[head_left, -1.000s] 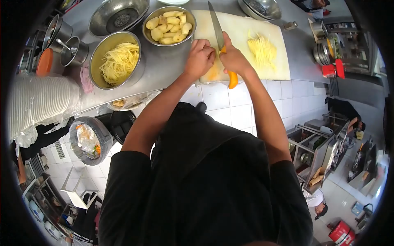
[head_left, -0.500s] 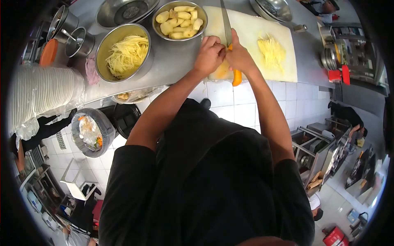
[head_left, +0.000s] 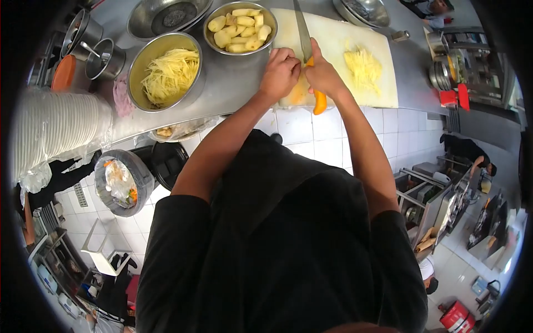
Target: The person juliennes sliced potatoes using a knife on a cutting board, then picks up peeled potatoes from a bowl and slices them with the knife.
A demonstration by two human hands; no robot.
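Note:
My right hand (head_left: pixel 323 76) is closed round the orange handle of a long knife (head_left: pixel 302 30), whose blade points away over the white cutting board (head_left: pixel 333 33). Close beside the blade, my left hand (head_left: pixel 281 72) has its fingers curled at the board's left part; what they press on is hidden. A pile of thin pale-yellow strips (head_left: pixel 363 67) lies on the right of the board. Left of the board stands a bowl of peeled potato pieces (head_left: pixel 240 30). More strips fill a larger metal bowl (head_left: pixel 171 77).
Metal pans (head_left: pixel 166 15) and a pot (head_left: pixel 104 60) stand at the back left, near stacked plates (head_left: pixel 66 125). A lined waste bin (head_left: pixel 123 183) is on the floor below. Another metal bowl (head_left: pixel 363 12) sits behind the board. A person (head_left: pixel 471 152) bends at the right.
The whole view has shifted slightly, with the counter a little further left. My hands keep nearly the same pose around the knife and board.

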